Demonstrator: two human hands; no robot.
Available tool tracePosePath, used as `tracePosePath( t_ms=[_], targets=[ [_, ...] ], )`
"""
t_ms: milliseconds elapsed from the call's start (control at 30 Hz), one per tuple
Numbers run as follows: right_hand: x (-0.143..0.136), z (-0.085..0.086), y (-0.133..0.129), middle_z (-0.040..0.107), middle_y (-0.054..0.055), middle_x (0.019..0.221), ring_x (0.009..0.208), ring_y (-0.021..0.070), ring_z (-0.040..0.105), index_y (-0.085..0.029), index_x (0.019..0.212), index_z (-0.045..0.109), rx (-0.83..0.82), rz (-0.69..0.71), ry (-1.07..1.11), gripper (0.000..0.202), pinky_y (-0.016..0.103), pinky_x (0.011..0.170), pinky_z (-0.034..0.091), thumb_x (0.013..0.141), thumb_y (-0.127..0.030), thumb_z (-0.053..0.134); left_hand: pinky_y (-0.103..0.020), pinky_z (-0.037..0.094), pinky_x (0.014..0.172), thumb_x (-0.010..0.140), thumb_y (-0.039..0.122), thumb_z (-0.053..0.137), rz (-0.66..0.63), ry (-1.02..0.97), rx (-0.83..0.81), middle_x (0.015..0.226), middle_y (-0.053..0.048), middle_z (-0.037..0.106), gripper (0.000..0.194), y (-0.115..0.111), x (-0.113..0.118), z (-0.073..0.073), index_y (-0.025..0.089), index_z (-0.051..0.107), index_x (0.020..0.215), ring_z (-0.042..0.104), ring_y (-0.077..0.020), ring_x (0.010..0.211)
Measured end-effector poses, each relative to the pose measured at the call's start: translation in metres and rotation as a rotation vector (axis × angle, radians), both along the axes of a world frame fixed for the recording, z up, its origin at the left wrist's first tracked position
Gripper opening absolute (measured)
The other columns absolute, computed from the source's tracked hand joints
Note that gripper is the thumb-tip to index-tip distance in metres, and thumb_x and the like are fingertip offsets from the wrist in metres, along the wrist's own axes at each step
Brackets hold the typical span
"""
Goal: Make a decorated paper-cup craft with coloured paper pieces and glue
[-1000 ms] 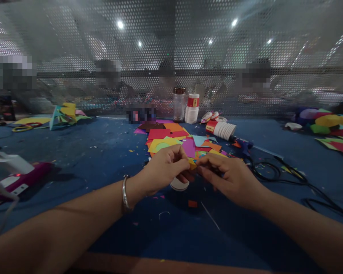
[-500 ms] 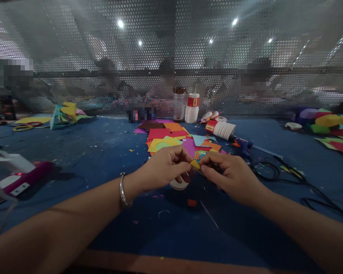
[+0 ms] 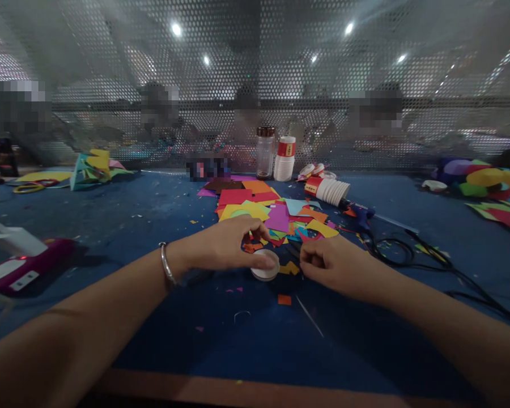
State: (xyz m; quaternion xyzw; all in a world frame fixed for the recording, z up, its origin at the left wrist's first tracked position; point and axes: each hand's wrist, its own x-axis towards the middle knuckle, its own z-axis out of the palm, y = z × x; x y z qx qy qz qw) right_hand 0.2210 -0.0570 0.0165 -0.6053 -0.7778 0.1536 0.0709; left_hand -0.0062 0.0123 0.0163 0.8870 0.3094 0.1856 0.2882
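1. Left hand (image 3: 227,243): open, thumb apart from fingertips and lying over the white disc (image 3: 265,274); pressure on it cannot be told.
2. Right hand (image 3: 338,263): fingers curled in, just beside the yellow paper pieces (image 3: 289,268); cannot tell whether anything is pinched.
3. Disc lies flat on the tabletop (image 3: 238,348), midway between its left and right edges, nearer the near edge than the far. Yellow pieces sit between disc and right hand; an orange scrap (image 3: 284,299) lies nearer the near edge.
4. Step in hand, judged: handling small paper pieces beside the disc. Next move, judged: calls for a fingertip pinch on thin paper, with the disc kept steady.
5. Writing: red labels on the upright cup stack (image 3: 284,168) by the far edge and the toppled cup stack (image 3: 334,192) carry dark marks on gold, too small to read. No brand legible.
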Motion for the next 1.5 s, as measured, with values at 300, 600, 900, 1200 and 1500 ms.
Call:
tracePosePath(
  t_ms=[300, 600, 900, 1200, 1500],
  targets=[
    [0.002, 0.002, -0.006, 0.071, 0.002, 0.069, 0.059, 0.0157, 0.06, -0.021, 0.106, 0.075, 0.054, 0.067, -0.067, 0.029, 0.027, 0.057, 0.038, 0.087, -0.021, 0.052, -0.034, 0.04, 0.087, 0.075, 0.046, 0.076, -0.121, 0.345, 0.054, 0.111, -0.007, 0.059, 0.048, -0.007, -0.001, 0.007, 0.019, 0.061, 0.111, 0.053, -0.0251, 0.103],
    [0.003, 0.003, -0.011, 0.079, 0.007, 0.102, 0.088, 0.025, 0.073, -0.019, 0.112, 0.077, 0.004, 0.192, -0.087, 0.035, 0.033, 0.074, 0.051, 0.088, -0.02, 0.051, -0.035, 0.04, 0.092, 0.072, 0.04, 0.08, -0.156, 0.416, 0.072, 0.114, -0.006, 0.056, 0.053, -0.011, -0.005, 0.017, 0.018, 0.058, 0.115, 0.052, -0.0246, 0.106],
    [0.006, 0.007, -0.011, 0.079, 0.005, 0.091, 0.074, 0.0178, 0.071, -0.018, 0.102, 0.078, -0.01, 0.258, -0.026, 0.03, 0.026, 0.066, 0.047, 0.086, -0.015, 0.053, -0.038, 0.041, 0.097, 0.08, 0.043, 0.072, -0.122, 0.296, 0.128, 0.118, -0.007, 0.056, 0.048, -0.015, -0.003, 0.013, 0.019, 0.057, 0.118, 0.05, -0.0253, 0.112],
    [0.011, 0.009, -0.012, 0.078, 0.004, 0.083, 0.071, 0.0171, 0.069, -0.021, 0.096, 0.078, 0.032, 0.282, -0.178, 0.029, 0.025, 0.063, 0.043, 0.083, -0.013, 0.053, -0.041, 0.04, 0.098, 0.085, 0.016, 0.061, -0.165, 0.177, 0.379, 0.105, -0.007, 0.059, 0.017, -0.035, 0.019, -0.001, 0.019, 0.068, 0.101, 0.052, -0.0241, 0.104],
    [0.022, 0.006, 0.0, 0.08, 0.003, 0.092, 0.076, 0.0189, 0.072, -0.025, 0.106, 0.077, 0.148, 0.154, -0.197, 0.032, 0.026, 0.066, 0.047, 0.088, -0.022, 0.051, -0.051, 0.041, 0.095, 0.098, 0.041, 0.047, -0.187, 0.432, 0.575, 0.106, -0.011, 0.059, 0.034, -0.04, 0.025, -0.009, 0.026, 0.071, 0.115, 0.048, -0.0314, 0.108]
  ],
)
